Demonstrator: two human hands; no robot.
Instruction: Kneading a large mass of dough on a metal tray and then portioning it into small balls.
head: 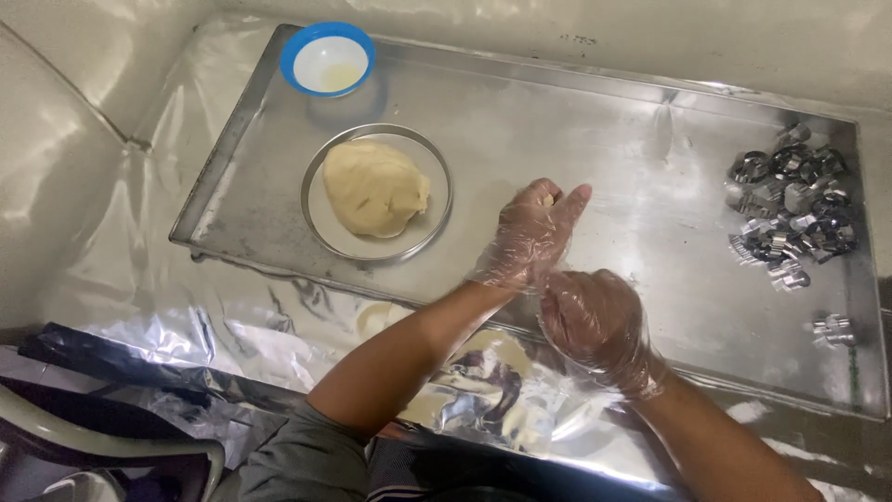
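Our left hand (531,234), in a thin clear plastic glove, has its fingers curled shut around a small pale piece of dough (548,198), just right of the round metal dish (321,177) holding the soft yellow dough mound (373,187). Our right hand (595,325) is loosely closed, holding nothing we can see. The sticky dough could cling to the crinkly glove (or tear it) on the large smooth steel tray (557,121); shiny metal cutters (792,206) lie far right of the dish.

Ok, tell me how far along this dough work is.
Done: little shows; the metal tray bears no shaped pieces. In hand: the gloved left hand pinches a small bit of dough, the right hand beside it. Left: the big dough mound in its bowl and the cutters lie untouched.
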